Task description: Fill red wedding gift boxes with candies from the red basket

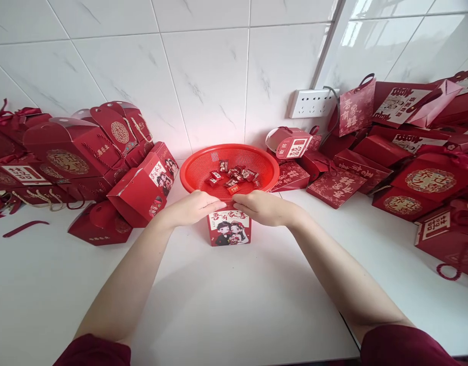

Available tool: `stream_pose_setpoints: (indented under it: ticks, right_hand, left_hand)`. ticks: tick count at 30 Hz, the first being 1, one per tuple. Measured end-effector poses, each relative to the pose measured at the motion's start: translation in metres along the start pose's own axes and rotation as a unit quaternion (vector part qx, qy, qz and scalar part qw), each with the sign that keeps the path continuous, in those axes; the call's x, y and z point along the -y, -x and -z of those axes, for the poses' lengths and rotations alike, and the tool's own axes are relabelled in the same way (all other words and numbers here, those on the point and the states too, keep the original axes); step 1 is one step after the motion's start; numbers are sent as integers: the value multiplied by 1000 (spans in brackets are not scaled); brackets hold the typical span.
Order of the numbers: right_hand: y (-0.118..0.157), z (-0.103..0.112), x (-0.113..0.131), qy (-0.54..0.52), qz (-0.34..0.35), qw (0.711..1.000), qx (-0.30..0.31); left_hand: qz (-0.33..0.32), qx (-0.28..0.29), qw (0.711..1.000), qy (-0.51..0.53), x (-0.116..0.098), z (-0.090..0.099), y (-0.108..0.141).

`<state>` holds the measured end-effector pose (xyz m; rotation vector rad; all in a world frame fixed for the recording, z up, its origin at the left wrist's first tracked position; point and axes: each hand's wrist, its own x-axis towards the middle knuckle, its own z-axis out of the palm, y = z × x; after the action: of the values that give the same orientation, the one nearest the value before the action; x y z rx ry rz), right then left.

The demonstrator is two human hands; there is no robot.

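A red candy box point(229, 231) with a cartoon bridal couple on its front stands upright on the white table, centred before me. My left hand point(196, 208) presses on its top from the left, fingers bent together. From the other side, my right hand point(266, 207) grips the top edge in the same way, and the two sets of fingertips nearly meet. The box's top is mostly hidden under them. Just behind it sits a round red plastic basket point(270, 170) with several wrapped candies point(234, 176) in it.
Red gift boxes are piled at the left point(68, 152) and at the right point(428, 178). A loose dark red ribbon point(26, 228) lies on the left of the table point(241, 305). A white power socket point(313, 103) with a grey cable is on the tiled wall.
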<state>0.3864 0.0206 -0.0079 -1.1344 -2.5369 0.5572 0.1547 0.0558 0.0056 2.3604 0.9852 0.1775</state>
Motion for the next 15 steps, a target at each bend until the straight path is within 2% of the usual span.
stream_pose_setpoints:
  ticks: [8, 15]
  right_hand:
    - [2, -7, 14, 53, -49, 997, -7]
    - [3, -9, 17, 54, -48, 997, -11]
  left_hand:
    - [-35, -6, 999, 7, -1, -3, 1]
    - [-27, -51, 998, -5, -5, -13, 5]
